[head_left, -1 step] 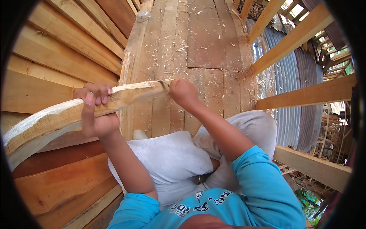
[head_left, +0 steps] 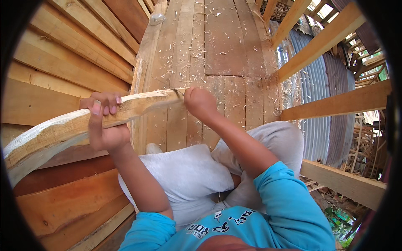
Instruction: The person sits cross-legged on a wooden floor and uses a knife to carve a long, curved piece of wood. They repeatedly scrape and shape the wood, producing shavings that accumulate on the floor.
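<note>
A long curved piece of pale wood [head_left: 144,106] stretches from the left edge toward the middle, its top face freshly shaved. My left hand [head_left: 106,119] is wrapped round it, thumb on the near side and fingers over the top. At the wood's right end, my right hand [head_left: 201,102] is closed in a fist round a small knife [head_left: 179,91]. Only its dark narrow blade shows, lying against the wood's end; the handle is hidden in the fist. Thin curls of wood cling to the top edge near the blade.
Wood shavings [head_left: 222,52] are scattered over the plank floor [head_left: 188,125]. A slatted board wall [head_left: 58,54] rises on the left. Wooden rails [head_left: 335,100] and corrugated metal sheets [head_left: 312,62] stand on the right. A small clear plastic object [head_left: 157,19] lies at the far left.
My right hand and the knife have shifted very slightly left along the wood. My left hand keeps its grip and has barely moved.
</note>
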Demonstrator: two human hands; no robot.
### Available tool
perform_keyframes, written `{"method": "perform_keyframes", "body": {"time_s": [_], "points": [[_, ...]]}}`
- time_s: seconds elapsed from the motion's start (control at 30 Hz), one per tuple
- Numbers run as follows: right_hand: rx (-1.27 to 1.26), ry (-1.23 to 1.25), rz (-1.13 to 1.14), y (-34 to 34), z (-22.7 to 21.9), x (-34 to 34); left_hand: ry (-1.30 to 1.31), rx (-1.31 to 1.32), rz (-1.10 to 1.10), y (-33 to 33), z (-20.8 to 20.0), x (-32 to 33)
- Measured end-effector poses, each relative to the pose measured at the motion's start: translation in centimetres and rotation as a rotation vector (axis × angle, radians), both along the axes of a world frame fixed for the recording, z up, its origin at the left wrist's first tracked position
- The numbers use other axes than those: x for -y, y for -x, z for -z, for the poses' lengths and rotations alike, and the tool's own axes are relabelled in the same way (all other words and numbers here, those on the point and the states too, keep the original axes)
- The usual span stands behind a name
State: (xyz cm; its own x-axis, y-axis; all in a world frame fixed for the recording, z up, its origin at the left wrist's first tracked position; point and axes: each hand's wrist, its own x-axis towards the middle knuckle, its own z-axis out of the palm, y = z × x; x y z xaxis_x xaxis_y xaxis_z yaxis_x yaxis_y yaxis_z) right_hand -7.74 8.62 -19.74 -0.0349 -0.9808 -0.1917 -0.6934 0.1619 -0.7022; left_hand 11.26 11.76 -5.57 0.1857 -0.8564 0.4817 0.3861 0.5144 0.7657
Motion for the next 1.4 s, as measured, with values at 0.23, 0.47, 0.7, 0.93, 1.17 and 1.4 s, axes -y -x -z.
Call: {"method": "perform_keyframes", "body": {"time_s": [0.23, 0.47, 0.7, 0.93, 1.17, 1.4], "points": [[0.012, -0.02, -0.058, 0.1, -0.6, 0.1, -0.013, -0.003, -0.038, -0.5, -0.2, 0.2], [-0.101, -0.108, -0.034, 2.4, 1.3, 0.8, 0.018, 0.03, 0.014, 0.2, -0.3, 0.2], [0.07, 0.014, 0.085, 0.5, 2.1, 0.8, 0.031, 0.052, 0.044, 0.4, -0.4, 0.2], [-0.013, -0.084, 0.032, 0.5, 0.9, 0.8, -0.041, -0.012, -0.113, 0.0, -0.1, 0.0], [0.031, -0.121, -0.118, 1.3, -3.3, 0.0, -0.05, -0.013, -0.146, -0.2, -0.1, 0.2], [0.124, 0.001, -0.159, 1.3, -4.0, 0.7, -0.029, 0.006, -0.079, -0.8, 0.0, 0.2]]}}
